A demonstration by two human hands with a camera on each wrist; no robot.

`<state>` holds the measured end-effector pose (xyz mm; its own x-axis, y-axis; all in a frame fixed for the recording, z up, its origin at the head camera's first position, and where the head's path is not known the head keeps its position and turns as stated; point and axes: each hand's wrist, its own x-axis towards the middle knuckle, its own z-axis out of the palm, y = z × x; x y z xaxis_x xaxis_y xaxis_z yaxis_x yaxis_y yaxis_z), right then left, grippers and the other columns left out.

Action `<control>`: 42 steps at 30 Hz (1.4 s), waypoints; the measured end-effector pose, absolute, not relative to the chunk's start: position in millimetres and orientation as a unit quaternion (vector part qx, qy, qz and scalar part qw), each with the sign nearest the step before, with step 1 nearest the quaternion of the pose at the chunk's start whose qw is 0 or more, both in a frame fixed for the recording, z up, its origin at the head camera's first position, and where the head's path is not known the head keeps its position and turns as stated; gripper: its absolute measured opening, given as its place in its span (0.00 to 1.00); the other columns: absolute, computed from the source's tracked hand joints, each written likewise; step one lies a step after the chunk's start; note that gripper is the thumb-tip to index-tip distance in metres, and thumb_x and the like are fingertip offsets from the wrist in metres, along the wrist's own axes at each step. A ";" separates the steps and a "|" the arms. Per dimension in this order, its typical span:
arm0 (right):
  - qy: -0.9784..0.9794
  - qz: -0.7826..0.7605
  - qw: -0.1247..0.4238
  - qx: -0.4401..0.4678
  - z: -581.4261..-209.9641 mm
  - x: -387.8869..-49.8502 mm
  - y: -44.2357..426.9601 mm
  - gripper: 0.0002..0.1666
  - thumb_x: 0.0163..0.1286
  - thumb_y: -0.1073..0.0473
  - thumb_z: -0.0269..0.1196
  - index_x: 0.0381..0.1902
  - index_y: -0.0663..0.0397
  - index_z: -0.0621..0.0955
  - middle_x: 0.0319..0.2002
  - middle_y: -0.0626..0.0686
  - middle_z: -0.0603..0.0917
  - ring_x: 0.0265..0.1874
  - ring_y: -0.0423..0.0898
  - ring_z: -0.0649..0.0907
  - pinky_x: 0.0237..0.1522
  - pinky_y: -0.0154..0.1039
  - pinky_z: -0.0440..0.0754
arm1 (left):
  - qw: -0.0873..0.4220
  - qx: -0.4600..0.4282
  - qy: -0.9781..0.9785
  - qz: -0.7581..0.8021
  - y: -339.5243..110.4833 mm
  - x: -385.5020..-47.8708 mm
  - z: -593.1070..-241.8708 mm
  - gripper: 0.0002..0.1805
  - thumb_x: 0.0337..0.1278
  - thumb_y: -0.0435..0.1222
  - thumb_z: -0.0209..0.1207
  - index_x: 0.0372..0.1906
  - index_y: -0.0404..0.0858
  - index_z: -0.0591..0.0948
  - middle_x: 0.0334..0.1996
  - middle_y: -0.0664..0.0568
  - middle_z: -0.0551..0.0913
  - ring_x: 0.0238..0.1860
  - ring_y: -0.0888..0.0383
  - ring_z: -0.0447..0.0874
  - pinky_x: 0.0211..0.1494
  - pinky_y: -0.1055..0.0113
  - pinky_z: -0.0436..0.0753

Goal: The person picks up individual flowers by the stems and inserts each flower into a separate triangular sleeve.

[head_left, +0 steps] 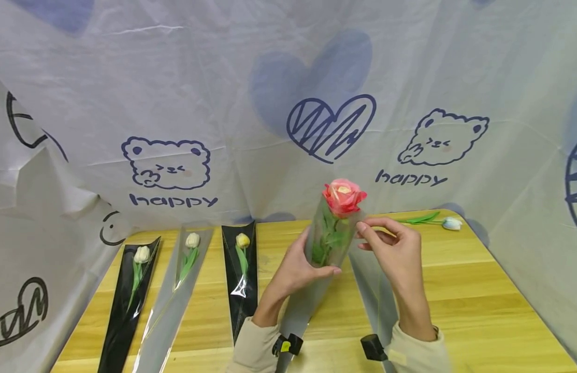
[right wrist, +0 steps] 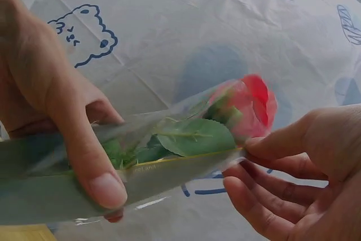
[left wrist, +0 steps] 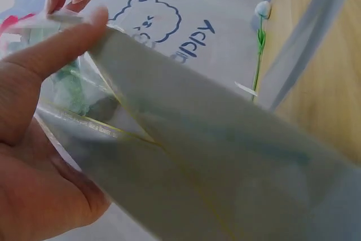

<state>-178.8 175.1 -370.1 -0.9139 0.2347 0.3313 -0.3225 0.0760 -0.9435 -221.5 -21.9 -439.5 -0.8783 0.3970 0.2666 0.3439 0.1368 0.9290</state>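
A pink artificial rose [head_left: 343, 197] with green leaves stands tilted in a grey flower sleeve [head_left: 312, 298] with a clear front. My left hand [head_left: 293, 267] grips the sleeve below the bloom, its thumb across the front and the fingers round behind. At the sleeve's upper edge, my right hand [head_left: 398, 251] pinches the film between thumb and index finger, just beside the bloom. The right wrist view shows this pinch at the end of the gold trim line [right wrist: 194, 156]; the other fingers are loosely bent. In the left wrist view the grey sleeve [left wrist: 225, 156] hides most of the rose.
Left on the wooden table [head_left: 200, 321] lie a white tulip [head_left: 141, 255] in a black sleeve, another white tulip [head_left: 192, 240] in a grey one, and a yellow tulip [head_left: 243, 240] in black. A grey sleeve [head_left: 374, 290] and a pale blue tulip [head_left: 451, 223] lie right.
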 end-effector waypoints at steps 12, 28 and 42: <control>-0.684 0.690 0.232 0.039 -370.6 -180.5 183.4 0.14 0.73 0.65 0.66 0.52 0.70 0.83 0.46 0.58 0.87 0.37 0.47 0.89 0.38 0.39 0.87 | 0.051 0.246 0.752 0.610 -30.5 -220.7 -439.1 0.47 0.51 0.33 0.75 0.77 0.41 0.67 0.65 0.46 0.77 0.64 0.49 0.74 0.68 0.46 0.69; -0.735 0.616 0.244 0.143 -371.1 -178.6 197.2 0.22 0.85 0.59 0.48 0.60 0.68 0.81 0.65 0.57 0.77 0.61 0.47 0.77 0.53 0.32 0.81 | 0.004 0.250 0.832 0.495 -37.1 -215.5 -428.6 0.44 0.47 0.31 0.79 0.72 0.36 0.71 0.58 0.40 0.81 0.57 0.45 0.79 0.61 0.47 0.75; -0.763 0.588 0.220 0.152 -373.1 -180.1 199.7 0.25 0.86 0.57 0.45 0.57 0.68 0.83 0.65 0.58 0.76 0.63 0.50 0.75 0.52 0.31 0.80 | -0.050 0.249 0.867 0.428 -37.4 -209.6 -416.7 0.42 0.44 0.31 0.80 0.68 0.38 0.74 0.54 0.40 0.85 0.52 0.45 0.83 0.56 0.48 0.79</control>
